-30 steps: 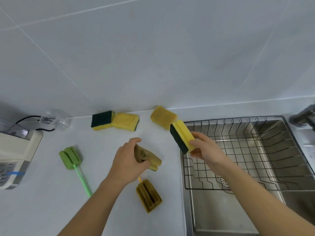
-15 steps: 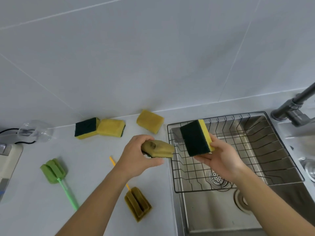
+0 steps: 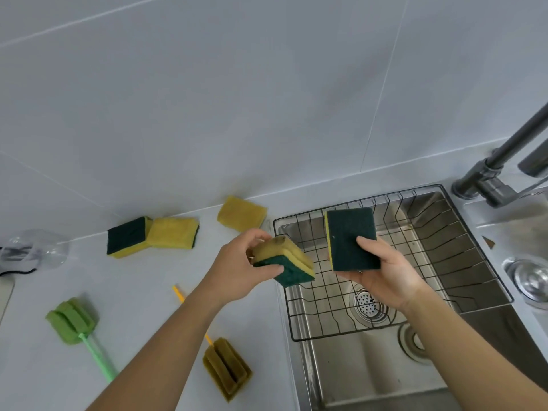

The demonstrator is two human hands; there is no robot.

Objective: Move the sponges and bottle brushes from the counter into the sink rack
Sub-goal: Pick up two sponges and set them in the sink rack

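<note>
Over the sink rack (image 3: 462,262), each hand (left (image 3: 237,271), right (image 3: 385,271)) grips a sponge.

A kitchen: steel sink (image 3: 370,378), faucet (image 3: 501,170), tiled wall (image 3: 237,99).

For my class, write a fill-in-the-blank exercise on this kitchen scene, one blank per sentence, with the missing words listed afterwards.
1. The wire rack sits inside the ____.
2. The sponge in the right hand shows its dark ____ scouring side.
3. ____ sponges lie on the counter by the wall.
4. The brush with the green handle lies to the ____ of the olive brush.

Missing words: sink; green; Three; left
</note>
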